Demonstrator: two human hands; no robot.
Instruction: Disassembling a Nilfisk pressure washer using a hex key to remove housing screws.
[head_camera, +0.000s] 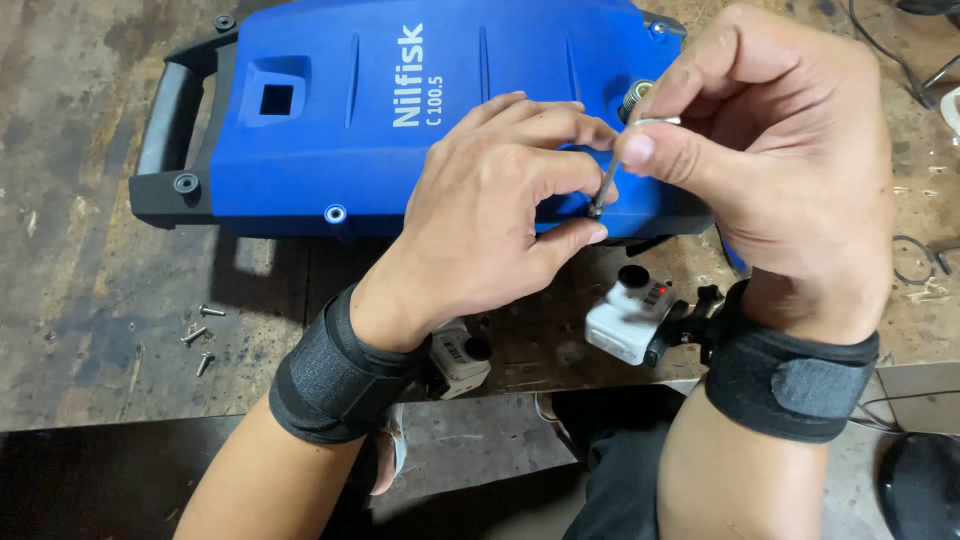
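A blue plastic machine housing (400, 110) with a black handle (175, 120) lies flat on the worn workbench (80, 280). My right hand (790, 170) pinches a thin metal tool (606, 185), its tip set at the housing's near edge. My left hand (490, 210) rests on the housing beside that tip, fingers curled around the tool's lower end. Both wrists wear black straps with small white cameras (630, 320) under them.
Three loose screws (200, 335) lie on the bench at the left. A screw (335, 213) sits in the housing's near edge. Cables (915, 260) lie at the right. The bench's front edge runs below my wrists, with the floor beyond.
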